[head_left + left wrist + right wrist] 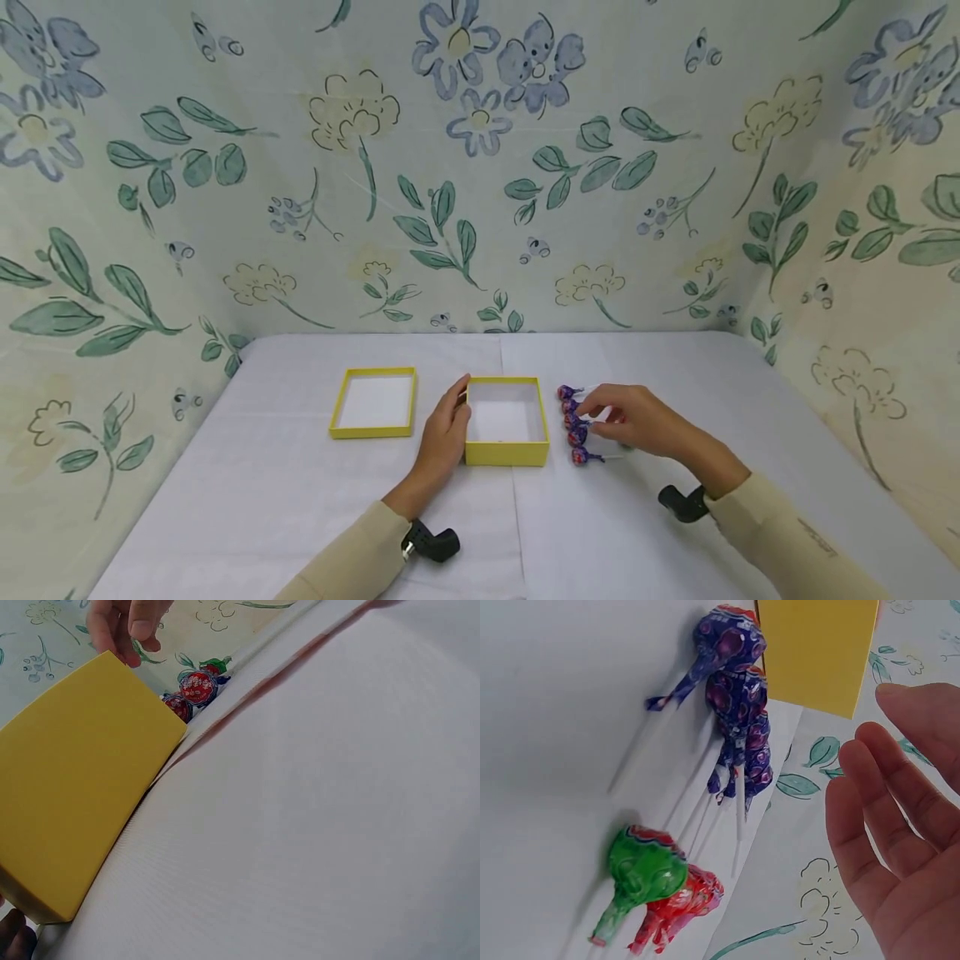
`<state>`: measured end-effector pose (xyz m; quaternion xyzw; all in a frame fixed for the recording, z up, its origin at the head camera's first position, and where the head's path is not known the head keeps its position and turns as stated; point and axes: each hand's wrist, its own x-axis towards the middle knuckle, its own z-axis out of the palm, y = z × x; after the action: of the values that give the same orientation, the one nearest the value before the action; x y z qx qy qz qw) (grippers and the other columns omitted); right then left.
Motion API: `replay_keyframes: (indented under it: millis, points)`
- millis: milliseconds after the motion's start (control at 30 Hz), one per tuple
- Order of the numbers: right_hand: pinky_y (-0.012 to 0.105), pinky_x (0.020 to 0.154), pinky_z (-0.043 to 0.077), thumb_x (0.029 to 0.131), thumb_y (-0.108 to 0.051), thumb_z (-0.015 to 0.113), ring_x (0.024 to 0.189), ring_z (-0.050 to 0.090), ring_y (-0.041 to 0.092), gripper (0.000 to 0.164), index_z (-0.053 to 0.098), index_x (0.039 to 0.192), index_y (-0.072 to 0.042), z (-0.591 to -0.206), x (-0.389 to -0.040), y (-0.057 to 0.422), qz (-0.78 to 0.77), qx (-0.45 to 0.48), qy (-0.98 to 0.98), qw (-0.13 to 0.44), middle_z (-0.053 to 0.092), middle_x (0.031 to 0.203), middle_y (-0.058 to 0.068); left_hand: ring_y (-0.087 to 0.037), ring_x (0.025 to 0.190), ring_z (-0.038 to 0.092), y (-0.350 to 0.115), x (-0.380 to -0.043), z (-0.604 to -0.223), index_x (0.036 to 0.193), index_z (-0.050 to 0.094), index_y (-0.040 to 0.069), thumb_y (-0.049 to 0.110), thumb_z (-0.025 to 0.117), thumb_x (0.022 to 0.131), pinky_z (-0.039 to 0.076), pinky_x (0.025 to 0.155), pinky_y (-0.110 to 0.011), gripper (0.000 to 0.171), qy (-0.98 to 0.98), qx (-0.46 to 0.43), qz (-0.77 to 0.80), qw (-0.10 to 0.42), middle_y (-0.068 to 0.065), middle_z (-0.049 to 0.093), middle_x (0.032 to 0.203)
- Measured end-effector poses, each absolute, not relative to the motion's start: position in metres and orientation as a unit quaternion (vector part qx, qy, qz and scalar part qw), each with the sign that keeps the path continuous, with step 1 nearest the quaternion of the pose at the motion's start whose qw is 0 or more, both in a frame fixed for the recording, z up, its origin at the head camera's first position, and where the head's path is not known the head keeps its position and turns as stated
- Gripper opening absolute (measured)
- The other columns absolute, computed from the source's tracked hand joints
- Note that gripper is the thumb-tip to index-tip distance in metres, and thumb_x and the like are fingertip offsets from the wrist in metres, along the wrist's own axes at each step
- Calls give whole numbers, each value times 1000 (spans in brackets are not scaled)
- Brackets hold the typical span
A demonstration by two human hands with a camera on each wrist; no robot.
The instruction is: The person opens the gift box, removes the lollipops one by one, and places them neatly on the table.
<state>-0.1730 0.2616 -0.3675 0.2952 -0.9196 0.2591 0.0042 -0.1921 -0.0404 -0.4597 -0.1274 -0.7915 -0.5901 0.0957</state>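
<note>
My left hand (444,437) holds the left side of an open yellow box (506,454) with a white inside. Its fingertips are partly hidden along the box wall. Right of the box lies a column of lollipops in purple wrappers (581,456), sticks pointing right. Over this column hovers my right hand (637,417), its fingers bent loosely. From the right wrist, the fingers (866,825) show nothing between them. A green lollipop (646,862) and a red lollipop (682,904) lie beyond the purple ones, mostly hidden by the hand in the head view.
A shallow yellow lid (371,432), its white inside facing up, lies left of the box. All of it stands on a table with a white cloth (300,517). Flower-patterned fabric (465,208) rises behind the table and at both sides.
</note>
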Motion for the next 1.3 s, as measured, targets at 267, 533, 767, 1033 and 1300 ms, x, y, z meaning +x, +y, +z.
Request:
replay_keyframes:
  millis: [267, 533, 767, 1033, 1300]
  points:
    - [29, 76, 56, 83, -8, 74, 96, 63, 22, 24, 71, 105, -19, -359, -180, 241, 276, 310, -910, -14, 69, 103, -2, -21, 132, 43, -40, -191, -458, 148, 38, 26, 18, 39, 103, 37, 109, -42, 46, -790, -130, -591, 99, 2, 41, 148]
    - [38, 83, 55, 85, -15, 74, 96, 59, 10, 24, 71, 107, -22, -357, -183, 217, 275, 320, -906, -26, 67, 107, -10, -16, 132, 43, -41, -191, -459, 148, 38, 29, 19, 39, 103, 37, 110, -39, 46, -796, -114, -588, 88, 5, 41, 148]
    - [46, 88, 53, 88, -17, 71, 99, 60, 21, 19, 72, 106, -23, -357, -188, 201, 293, 325, -898, -46, 68, 106, -8, -16, 132, 43, -40, -191, -459, 148, 37, 30, 20, 39, 103, 37, 109, -39, 46, -794, -119, -590, 88, 6, 41, 148]
    - [50, 96, 48, 86, -18, 73, 107, 58, 17, 20, 73, 105, -24, -364, -195, 189, 291, 325, -897, -71, 68, 107, -10, -17, 130, 45, -40, -191, -461, 148, 39, 26, 19, 39, 102, 39, 108, -41, 46, -796, -118, -587, 92, 4, 44, 146]
    - [49, 97, 47, 86, -12, 72, 106, 59, 22, 22, 73, 108, -13, -369, -199, 180, 299, 338, -886, -108, 69, 108, -3, -17, 131, 44, -40, -194, -462, 148, 39, 25, 20, 39, 103, 39, 108, -40, 46, -799, -120, -582, 93, 3, 44, 146]
